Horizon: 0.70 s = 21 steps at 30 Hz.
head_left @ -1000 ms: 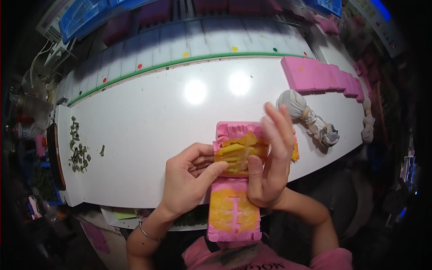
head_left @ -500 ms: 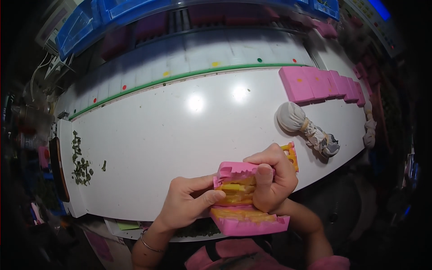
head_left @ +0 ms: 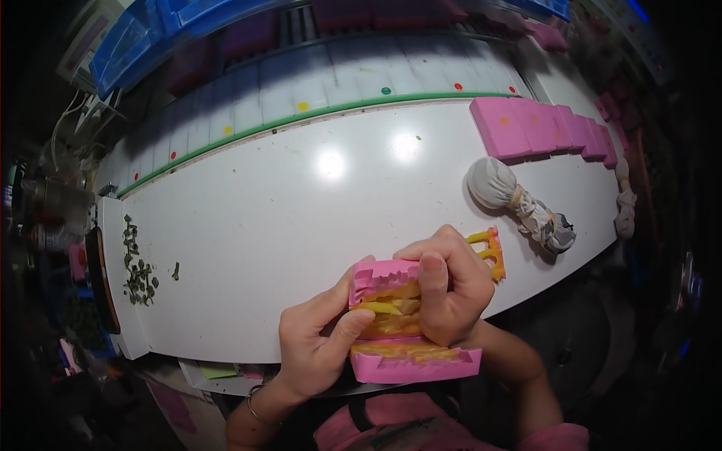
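A pink block-shaped mould (head_left: 385, 270) is spread open near the table's front edge, its jagged inner faces stained yellow. My left hand (head_left: 320, 334) pinches its left side, thumb on the yellow inside. Over its right side curl the fingers of my right hand (head_left: 447, 286), thumb raised along the inner face. A yellow strip-like piece (head_left: 383, 307) lies in the hollow by my left thumb. Below, the mould's lower pink part (head_left: 414, 366) faces up; whether both parts are joined is hard to see. Partly behind my right hand is an orange-yellow openwork piece with pink edges (head_left: 490, 254).
A cloth bundle tied with bands (head_left: 519, 203) lies at right, before a row of pink blocks (head_left: 526, 129). Small dark green pieces (head_left: 137, 263) are scattered at left on the white table (head_left: 226, 225). Behind a green strip (head_left: 301, 120) run white plates with coloured dots; blue bins (head_left: 128, 49) stand beyond.
The dotted white plates behind the green strip have shifted left. Both hands and the mould have moved slightly up and left in view; the grip stays the same.
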### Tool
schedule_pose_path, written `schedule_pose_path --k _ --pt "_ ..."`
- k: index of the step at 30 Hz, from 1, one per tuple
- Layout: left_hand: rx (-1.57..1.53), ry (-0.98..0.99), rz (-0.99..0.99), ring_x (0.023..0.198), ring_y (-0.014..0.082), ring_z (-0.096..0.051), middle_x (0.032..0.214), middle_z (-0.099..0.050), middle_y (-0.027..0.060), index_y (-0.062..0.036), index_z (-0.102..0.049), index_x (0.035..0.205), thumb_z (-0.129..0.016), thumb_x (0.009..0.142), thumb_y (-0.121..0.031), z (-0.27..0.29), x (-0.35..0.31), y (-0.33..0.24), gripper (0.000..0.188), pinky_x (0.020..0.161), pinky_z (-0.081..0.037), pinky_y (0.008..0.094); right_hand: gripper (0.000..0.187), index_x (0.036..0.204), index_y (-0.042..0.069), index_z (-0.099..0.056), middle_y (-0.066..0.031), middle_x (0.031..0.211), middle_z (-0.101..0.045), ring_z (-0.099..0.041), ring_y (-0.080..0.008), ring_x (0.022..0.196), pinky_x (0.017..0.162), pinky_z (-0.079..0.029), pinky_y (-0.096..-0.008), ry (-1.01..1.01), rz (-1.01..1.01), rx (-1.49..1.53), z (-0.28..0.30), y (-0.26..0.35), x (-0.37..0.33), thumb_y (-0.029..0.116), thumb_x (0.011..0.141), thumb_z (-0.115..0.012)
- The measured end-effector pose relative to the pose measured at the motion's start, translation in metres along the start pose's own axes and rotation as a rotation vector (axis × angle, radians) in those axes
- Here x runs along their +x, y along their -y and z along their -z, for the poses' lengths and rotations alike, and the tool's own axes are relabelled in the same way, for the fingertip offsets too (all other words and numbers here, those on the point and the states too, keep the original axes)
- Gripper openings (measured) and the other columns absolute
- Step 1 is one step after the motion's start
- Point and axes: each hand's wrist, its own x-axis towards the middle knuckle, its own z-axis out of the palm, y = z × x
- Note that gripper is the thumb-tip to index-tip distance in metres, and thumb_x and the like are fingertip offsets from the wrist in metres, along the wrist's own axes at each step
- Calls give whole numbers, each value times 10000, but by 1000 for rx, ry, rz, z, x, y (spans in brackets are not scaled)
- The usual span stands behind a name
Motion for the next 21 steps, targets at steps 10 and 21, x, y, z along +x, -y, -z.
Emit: schedule_pose_path --k 10,21 --pt "-304 68 105 890 147 -617 1001 -652 153 112 -494 1216 -590 880 -29 -1 1 0 376 775 -492 256 124 832 -9 -607 -68 633 -514 -458 -124 477 421 -355 -243 -15 91 -2 3 -3 -3 95 891 -571" --pt "555 194 -17 795 357 -651 1115 -585 253 87 -40 1411 -637 857 -216 -8 -13 -34 869 668 -524 341 314 796 -24 -617 -55 614 -498 -404 -103 501 461 -301 -246 43 -10 -5 1 -3 -3 213 952 -482"
